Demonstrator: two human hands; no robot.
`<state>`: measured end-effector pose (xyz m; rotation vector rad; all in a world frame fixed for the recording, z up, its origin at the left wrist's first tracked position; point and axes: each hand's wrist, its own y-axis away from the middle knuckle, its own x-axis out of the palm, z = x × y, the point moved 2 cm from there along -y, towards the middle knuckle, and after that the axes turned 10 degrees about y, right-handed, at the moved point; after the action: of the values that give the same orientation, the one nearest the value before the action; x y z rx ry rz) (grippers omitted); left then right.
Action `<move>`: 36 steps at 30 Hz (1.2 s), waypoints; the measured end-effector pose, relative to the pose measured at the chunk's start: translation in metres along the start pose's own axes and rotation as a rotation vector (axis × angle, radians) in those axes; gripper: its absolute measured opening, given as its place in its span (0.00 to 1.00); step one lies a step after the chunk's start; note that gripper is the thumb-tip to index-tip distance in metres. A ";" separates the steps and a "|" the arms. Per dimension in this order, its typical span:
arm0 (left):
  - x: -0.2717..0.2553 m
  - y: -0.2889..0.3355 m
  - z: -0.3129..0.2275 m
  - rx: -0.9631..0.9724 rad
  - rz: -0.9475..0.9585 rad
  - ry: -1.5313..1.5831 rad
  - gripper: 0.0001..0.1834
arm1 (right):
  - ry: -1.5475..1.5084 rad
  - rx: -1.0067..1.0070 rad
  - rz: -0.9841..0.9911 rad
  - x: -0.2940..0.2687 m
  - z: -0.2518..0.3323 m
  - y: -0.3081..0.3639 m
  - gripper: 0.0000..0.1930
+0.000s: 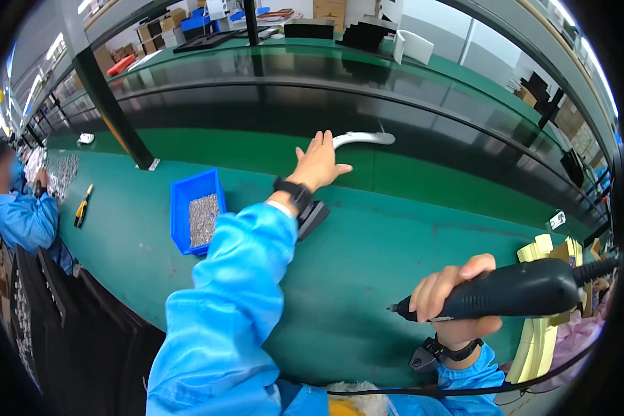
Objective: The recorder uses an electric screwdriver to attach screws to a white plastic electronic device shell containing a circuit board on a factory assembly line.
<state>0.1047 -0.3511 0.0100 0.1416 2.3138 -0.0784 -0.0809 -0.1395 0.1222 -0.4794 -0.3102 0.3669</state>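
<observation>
Green tabletop point(374, 243) fills the middle. At upper centre, the left hand point(315, 164) is spread open by a curved white bar point(373, 139); at lower right, the right hand point(445, 282) grips a black tool point(516, 288).

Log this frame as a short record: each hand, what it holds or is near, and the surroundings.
Left hand: open, fingers spread, beside a white curved piece; contact unclear
Right hand: closed around a black power screwdriver, tip pointing left
Surface: green bench
Left of left forearm: blue bin holding small metal parts
Further left: yellow-and-black hand tool, lying down
Far left: co-worker in blue
Right side: pale yellow strips
</observation>
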 end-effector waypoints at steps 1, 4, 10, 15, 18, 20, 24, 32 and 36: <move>-0.013 0.013 -0.013 0.133 -0.061 -0.092 0.40 | 0.012 -0.014 -0.011 -0.005 0.002 0.002 0.30; -0.066 0.055 -0.016 0.390 -0.344 -0.288 0.22 | -0.041 0.065 -0.101 -0.019 -0.007 0.012 0.30; -0.129 0.122 0.120 -0.145 -0.184 -0.493 0.10 | -0.050 0.170 -0.136 -0.021 -0.035 0.022 0.34; -0.113 0.146 0.130 -0.159 0.045 -0.309 0.11 | 0.027 0.184 -0.043 -0.011 -0.034 0.031 0.33; -0.112 0.151 0.121 -0.128 0.011 -0.338 0.08 | 0.031 0.169 -0.026 -0.005 -0.034 0.034 0.28; -0.109 0.153 0.124 -0.105 -0.011 -0.361 0.08 | 0.044 0.183 -0.029 -0.004 -0.032 0.037 0.25; -0.099 0.157 0.127 0.013 -0.187 -0.466 0.09 | 0.180 0.169 -0.043 -0.005 -0.037 0.042 0.22; -0.110 0.156 0.111 0.013 -0.313 -0.451 0.09 | 0.319 0.184 -0.183 -0.017 -0.056 0.045 0.21; -0.134 0.177 0.095 0.113 -0.586 -0.158 0.08 | 0.221 0.246 -0.217 -0.004 -0.047 0.038 0.26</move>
<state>0.2867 -0.1961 0.0418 -0.4732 2.1225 -0.4972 -0.0775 -0.1279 0.0629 -0.2381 -0.0986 0.1354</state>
